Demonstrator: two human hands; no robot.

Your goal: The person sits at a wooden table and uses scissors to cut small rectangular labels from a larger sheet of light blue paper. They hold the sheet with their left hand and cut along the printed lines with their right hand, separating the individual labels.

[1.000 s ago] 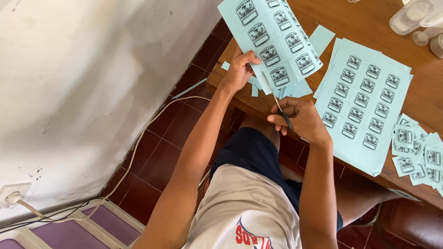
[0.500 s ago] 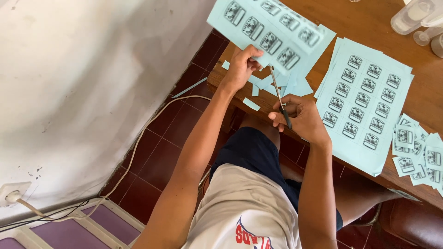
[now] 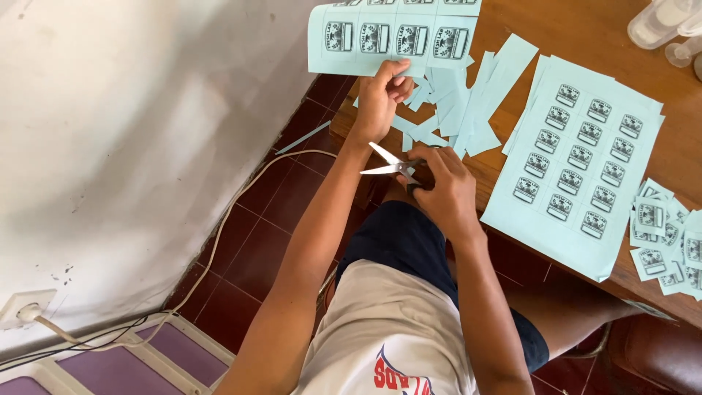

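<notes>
Nearest to my view I note a white shirt with a red and blue print and dark shorts over a dark red tiled floor. At lower left a wall socket takes a plug, and a pale cable runs from there across the floor toward the worktop.

My right hand sits just in front of the worktop edge, fingers curled through the handles of a pair of scissors. The blades stand parted, pointing left toward the left forearm, and touch no paper.

My left hand is raised beyond that, thumb and fingers pinching the lower edge of a pale blue label sheet. This sheet is held up above the near left corner of the wooden worktop and shows a row of black printed labels.

Under and just right of the left hand, a loose pile of pale blue offcut strips lies on the worktop. To the right of the strips lies a stack of uncut label sheets, flat, its near corner overhanging the worktop edge. At the far right edge rests a heap of cut single labels.

At the far top right stand clear plastic bottles, partly out of frame.
</notes>
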